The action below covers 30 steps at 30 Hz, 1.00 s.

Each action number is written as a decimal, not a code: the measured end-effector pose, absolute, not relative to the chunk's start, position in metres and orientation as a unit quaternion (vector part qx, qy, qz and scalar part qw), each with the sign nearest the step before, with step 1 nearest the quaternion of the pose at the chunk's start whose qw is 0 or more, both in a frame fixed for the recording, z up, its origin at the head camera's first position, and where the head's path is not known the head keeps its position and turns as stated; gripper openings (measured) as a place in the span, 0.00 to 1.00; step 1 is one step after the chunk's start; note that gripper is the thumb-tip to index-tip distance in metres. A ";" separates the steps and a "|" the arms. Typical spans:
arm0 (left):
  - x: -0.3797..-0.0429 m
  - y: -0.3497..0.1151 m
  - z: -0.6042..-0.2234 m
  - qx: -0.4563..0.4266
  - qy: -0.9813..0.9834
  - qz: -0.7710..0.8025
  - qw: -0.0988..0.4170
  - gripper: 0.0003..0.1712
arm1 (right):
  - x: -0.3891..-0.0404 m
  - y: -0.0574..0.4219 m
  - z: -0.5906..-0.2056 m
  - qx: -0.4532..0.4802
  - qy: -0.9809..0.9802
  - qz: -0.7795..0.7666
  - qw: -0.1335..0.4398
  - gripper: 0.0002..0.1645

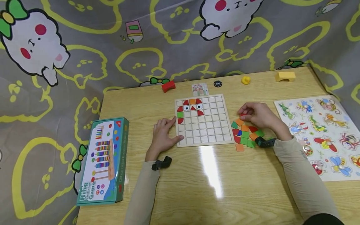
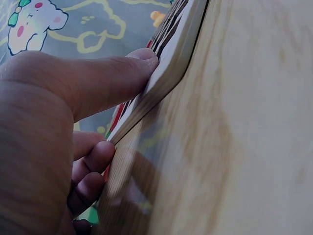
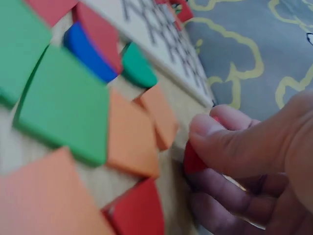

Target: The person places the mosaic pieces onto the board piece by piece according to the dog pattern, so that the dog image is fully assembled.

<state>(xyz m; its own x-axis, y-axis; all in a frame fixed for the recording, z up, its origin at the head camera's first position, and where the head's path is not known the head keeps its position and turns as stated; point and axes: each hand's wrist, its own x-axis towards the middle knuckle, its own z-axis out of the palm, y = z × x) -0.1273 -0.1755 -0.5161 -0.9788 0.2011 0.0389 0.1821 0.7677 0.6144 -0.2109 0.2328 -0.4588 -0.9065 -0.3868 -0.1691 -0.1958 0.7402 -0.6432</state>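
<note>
At the lower left corner of the white grid board (image 1: 206,134), my left hand (image 1: 163,134) rests its thumb on the rim, with its fingers alongside the left edge. In the left wrist view, the thumb (image 2: 122,73) lies over the board's edge (image 2: 166,78). My right hand (image 1: 260,115) pinches a small red piece (image 3: 194,160) between thumb and fingers, just above the loose pieces. Red, orange and green pieces and two round eye pieces (image 1: 186,108) form a face-like pattern in the board's upper left cells. The held piece's full outline is hidden by the fingers.
Loose green (image 1: 244,134), orange (image 1: 239,147), red and blue pieces lie right of the board. Behind it are a picture card (image 1: 200,89), black chip (image 1: 217,83), red block (image 1: 168,86), yellow duck (image 1: 246,80) and yellow arch block (image 1: 285,76). A game box (image 1: 102,162) and insect puzzle (image 1: 320,125) flank everything.
</note>
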 end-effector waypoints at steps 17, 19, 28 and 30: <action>-0.127 -0.176 -0.518 0.097 0.939 0.328 0.019 0.53 | -0.215 0.176 -0.464 -0.152 0.860 -0.480 0.078 0.18; -0.127 -0.176 -0.518 0.098 0.939 0.330 0.018 0.53 | -0.216 0.164 -0.468 -0.149 0.859 -0.486 0.062 0.19; -0.129 -0.177 -0.519 0.104 0.941 0.322 0.016 0.53 | -0.217 0.128 -0.479 -0.145 0.857 -0.493 0.039 0.15; -0.129 -0.177 -0.518 0.103 0.941 0.323 0.016 0.53 | -0.217 0.123 -0.480 -0.167 0.858 -0.483 0.047 0.13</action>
